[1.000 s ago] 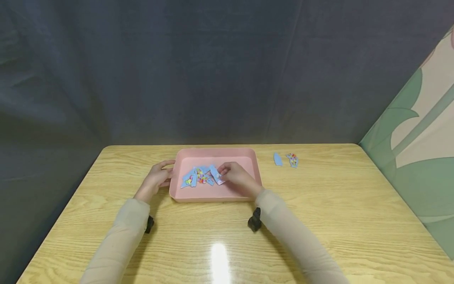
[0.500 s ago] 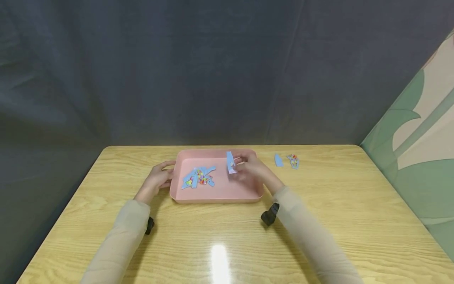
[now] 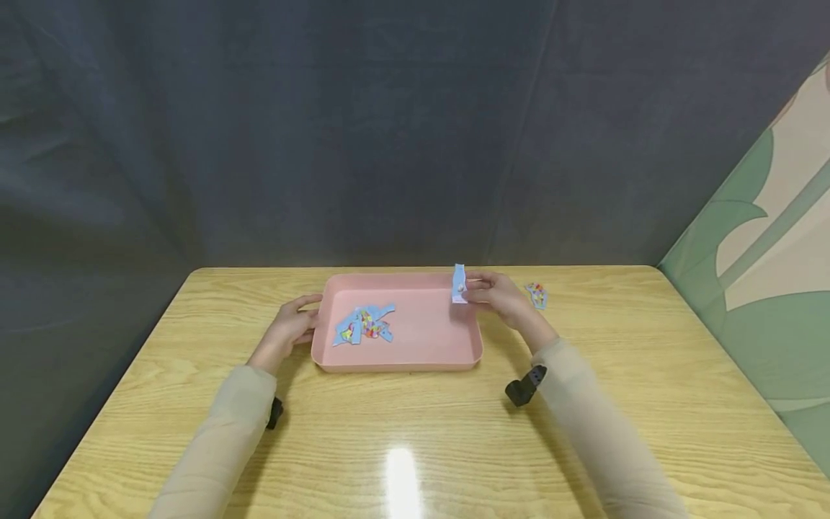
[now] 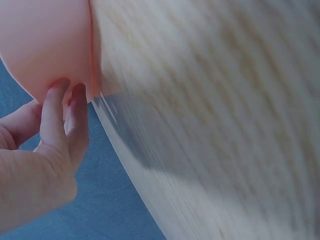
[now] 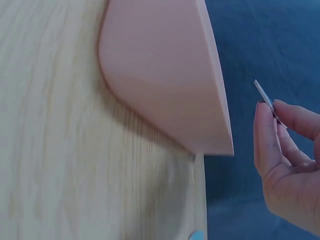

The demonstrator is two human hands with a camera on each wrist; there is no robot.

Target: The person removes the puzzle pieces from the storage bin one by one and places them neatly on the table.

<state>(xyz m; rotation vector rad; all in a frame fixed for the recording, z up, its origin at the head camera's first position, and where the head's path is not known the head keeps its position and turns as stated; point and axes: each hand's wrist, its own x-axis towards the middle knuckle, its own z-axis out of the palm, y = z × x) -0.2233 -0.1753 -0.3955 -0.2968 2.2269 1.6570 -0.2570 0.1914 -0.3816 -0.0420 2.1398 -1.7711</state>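
Note:
My right hand pinches a light blue puzzle piece above the tray's far right corner. In the right wrist view that thin piece stands edge-on between thumb and fingertips. On the left, my left hand rests its fingertips against the outer left wall of the pink tray. The left wrist view shows the fingers touching this wall. Several blue and multicoloured puzzle pieces lie overlapping in the tray's left half.
A multicoloured puzzle piece lies on the wooden table, right of the tray. A bit of blue shows at the bottom of the right wrist view. A dark curtain hangs behind the table; a patterned panel stands right.
My right hand has lifted the blue piece out of the pile, turned it upright and carried it right. It now hides the blue piece on the table. The left hand stays put.

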